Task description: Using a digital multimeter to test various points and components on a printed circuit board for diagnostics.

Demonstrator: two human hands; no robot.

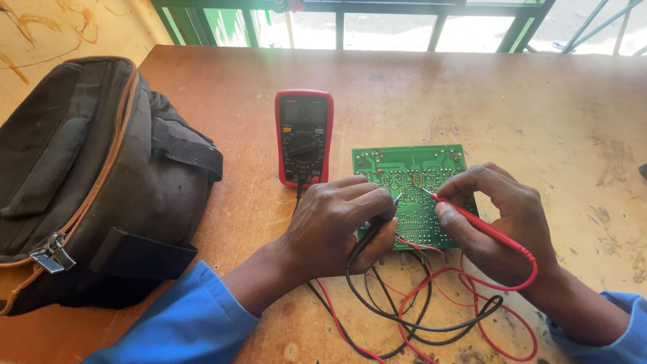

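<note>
A green circuit board (pixel 404 164) lies solder side up on the wooden table (pixel 526 114). My left hand (pixel 337 226) grips a black test probe (pixel 377 228) with its tip on the board. My right hand (pixel 502 219) holds a red test probe (pixel 472 221), its metal tip touching the board a little right of the black one. A red-cased multimeter (pixel 304 137) lies flat just left of the board, its display and dial facing up. Red and black leads (pixel 418 313) loop over the table near my wrists.
A large black bag (pixel 87 182) with an orange-brown zipper takes up the left side of the table. Green window bars (pixel 377 27) run along the far edge. My sleeves are blue.
</note>
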